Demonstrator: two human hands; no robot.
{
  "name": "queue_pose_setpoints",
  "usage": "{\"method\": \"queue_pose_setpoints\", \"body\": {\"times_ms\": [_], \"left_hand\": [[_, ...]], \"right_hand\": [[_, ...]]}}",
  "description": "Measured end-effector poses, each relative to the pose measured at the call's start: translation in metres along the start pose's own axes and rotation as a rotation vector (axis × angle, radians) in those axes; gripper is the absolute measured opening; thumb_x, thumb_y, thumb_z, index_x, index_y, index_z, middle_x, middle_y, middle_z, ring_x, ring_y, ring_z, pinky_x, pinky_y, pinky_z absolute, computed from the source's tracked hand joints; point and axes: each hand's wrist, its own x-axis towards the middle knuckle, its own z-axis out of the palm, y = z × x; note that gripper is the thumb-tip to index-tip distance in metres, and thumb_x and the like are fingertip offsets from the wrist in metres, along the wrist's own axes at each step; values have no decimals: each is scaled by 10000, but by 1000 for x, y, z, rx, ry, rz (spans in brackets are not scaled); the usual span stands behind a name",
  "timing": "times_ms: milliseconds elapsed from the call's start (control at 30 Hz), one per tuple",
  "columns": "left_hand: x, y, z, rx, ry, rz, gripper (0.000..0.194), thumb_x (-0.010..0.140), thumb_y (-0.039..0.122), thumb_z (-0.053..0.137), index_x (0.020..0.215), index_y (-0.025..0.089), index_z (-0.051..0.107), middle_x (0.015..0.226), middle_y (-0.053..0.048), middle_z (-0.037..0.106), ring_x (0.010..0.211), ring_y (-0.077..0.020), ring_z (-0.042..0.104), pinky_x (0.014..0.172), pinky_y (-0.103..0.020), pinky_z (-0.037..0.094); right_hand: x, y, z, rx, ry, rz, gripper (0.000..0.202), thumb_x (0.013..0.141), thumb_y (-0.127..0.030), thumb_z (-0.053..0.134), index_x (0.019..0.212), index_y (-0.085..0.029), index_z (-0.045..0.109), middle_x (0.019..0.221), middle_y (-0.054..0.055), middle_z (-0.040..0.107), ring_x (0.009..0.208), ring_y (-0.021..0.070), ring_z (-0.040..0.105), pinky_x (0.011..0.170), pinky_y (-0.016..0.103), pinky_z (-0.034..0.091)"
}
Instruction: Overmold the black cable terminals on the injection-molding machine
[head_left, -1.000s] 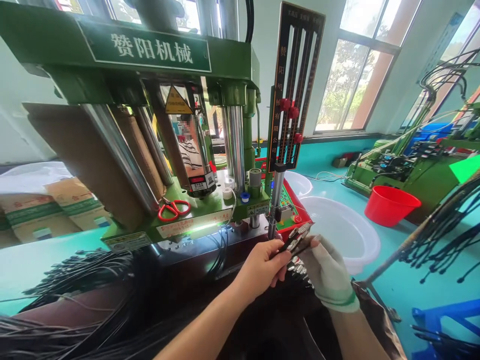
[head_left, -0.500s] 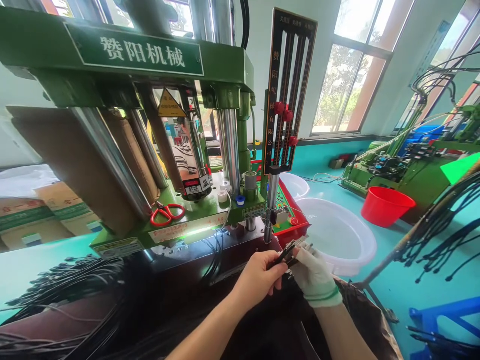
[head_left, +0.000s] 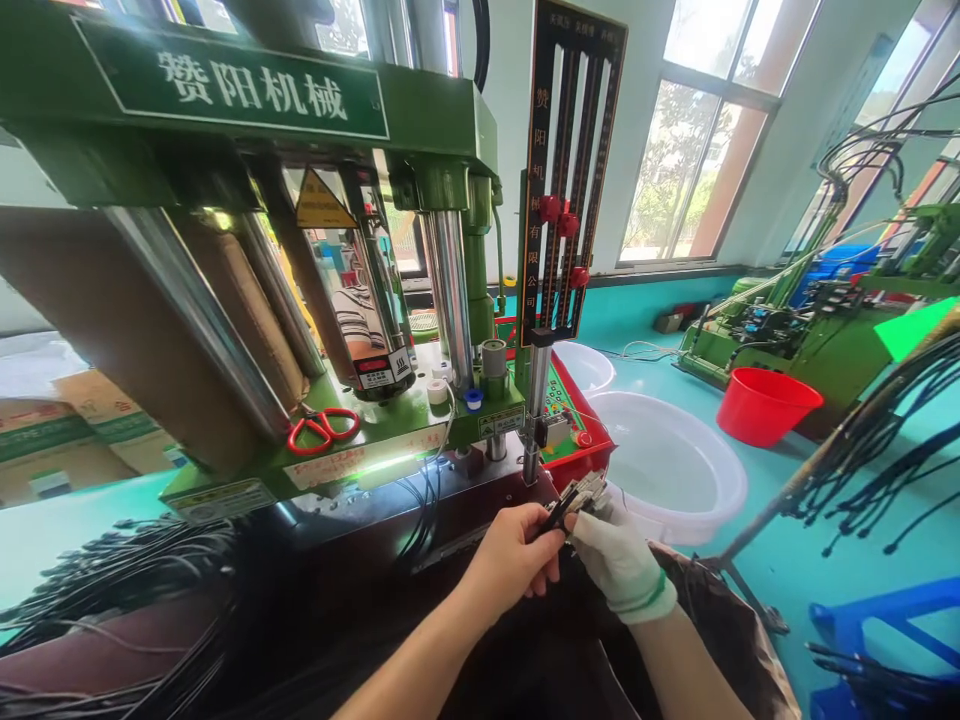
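My bare left hand (head_left: 510,555) is closed around a small bundle of black cable ends (head_left: 561,508). Their silvery metal connector tips (head_left: 589,490) point up and to the right. In a white glove with a green cuff band, my right hand (head_left: 622,565) grips the same bundle from the right, its thumb pressed near the connectors. The fingers hide much of the bundle, so the exact connector type is unclear. Both hands are in front of the machine's lower edge, left of a large white tub (head_left: 667,455).
A green press (head_left: 442,110) stands ahead, with red-handled scissors (head_left: 324,430) on its bed. Black cables (head_left: 127,570) lie in a heap at left. Beside the press is a red control panel (head_left: 592,462). At right are a red bucket (head_left: 769,405) and cables hanging from a pole (head_left: 780,500).
The view has shifted slightly. The gloved thumb and fingers have moved lower on the bundle, leaving more of the metal tips showing. My left hand keeps its hold.
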Motion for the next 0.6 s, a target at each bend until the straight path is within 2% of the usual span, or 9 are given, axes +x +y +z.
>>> {"method": "queue_pose_setpoints", "body": {"times_ms": [200, 433, 500, 600], "left_hand": [[0, -7, -4, 32, -64, 6, 102, 725, 255, 464, 679, 164, 470, 481, 37, 536, 365, -64, 469, 342, -152, 320], [-3, 4, -14, 21, -190, -13, 128, 742, 286, 461, 677, 177, 447, 484, 37, 537, 348, -70, 464, 330, -157, 332], [-5, 6, -14, -14, -222, -33, 151, 743, 307, 473, 671, 179, 439, 466, 44, 520, 325, -59, 427, 319, -152, 309], [-10, 1, -10, -131, -246, -92, 185, 742, 346, 491, 685, 173, 456, 422, 60, 472, 282, -34, 324, 294, -145, 223]], "right_hand": [[2, 6, 10, 173, 117, -20, 148, 586, -184, 719, 603, -148, 577, 577, -19, 557, 521, 113, 483, 526, 257, 413], [-1, 6, 7, 198, 219, -84, 126, 611, -196, 717, 701, -168, 634, 701, -6, 641, 623, 131, 570, 609, 261, 477], [-3, 0, 2, 139, 194, -78, 129, 625, -220, 714, 719, -172, 640, 700, 3, 654, 609, 144, 585, 575, 263, 482], [-3, -17, -4, 15, 53, -30, 226, 658, -260, 699, 867, -192, 645, 782, 29, 672, 680, 178, 617, 614, 294, 499]]}}
